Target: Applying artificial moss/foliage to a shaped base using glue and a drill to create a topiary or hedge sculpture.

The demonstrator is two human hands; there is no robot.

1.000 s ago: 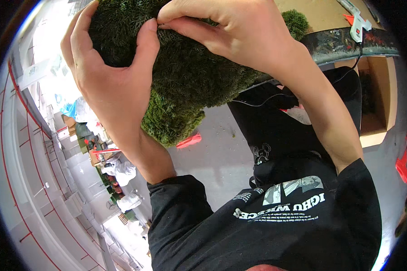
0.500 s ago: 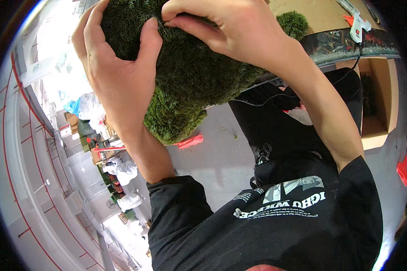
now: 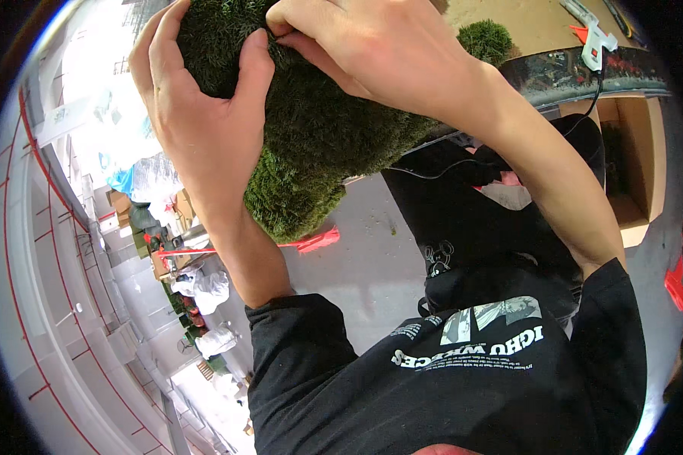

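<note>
Left hand edges right, thumb and fingers spread around the far end of the dark-green, rounded, artificial-looking foliage mound; grip unclear. Right hand pinches there, fingertips together, contents hidden: same spot worked.

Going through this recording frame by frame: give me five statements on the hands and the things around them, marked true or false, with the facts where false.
1. The left hand and right hand are both at the dark green foliage. True.
2. The left hand is balled into a fist. False: its thumb stands well apart from its fingers.
3. The right hand's thumb and forefinger come close together at the foliage. True.
4. The white glue gun lies on the floor. False: it lies on the table, to the right of a small round green clump.
5. An open cardboard box is below the table edge at the picture's right. True.
</note>
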